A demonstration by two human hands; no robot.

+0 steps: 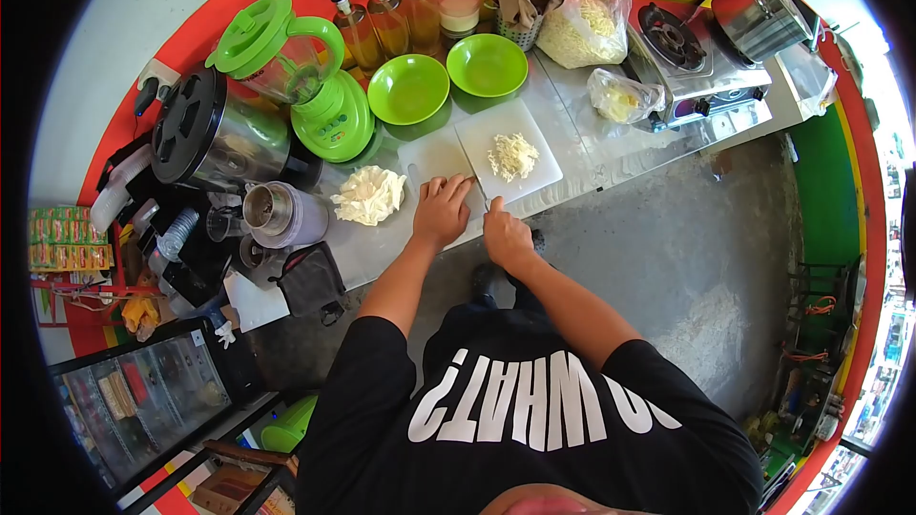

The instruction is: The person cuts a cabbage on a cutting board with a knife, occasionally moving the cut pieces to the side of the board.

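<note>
A white cutting board [434, 157] lies near the front edge of the metal counter. My right hand [509, 236] is wrapped round the handle of a knife [469, 154], whose thin blade points away from me across the board. Beside the blade, my left hand [443, 210] presses down at the board's near edge with bent fingers close together. Whatever is under those fingers is hidden. To the right of the knife sits a small heap of pale shreds [513, 156], like shredded cabbage. A pale, leafy head [370, 195] resembling cabbage rests left of the board.
Behind the board stand two green bowls [408, 89]. A green blender [329, 114] and pump bottles [386, 19] are farther left. A bag of shreds [580, 33], a smaller bag [625, 97] and a gas stove [673, 57] with a pot [759, 14] line the right.
</note>
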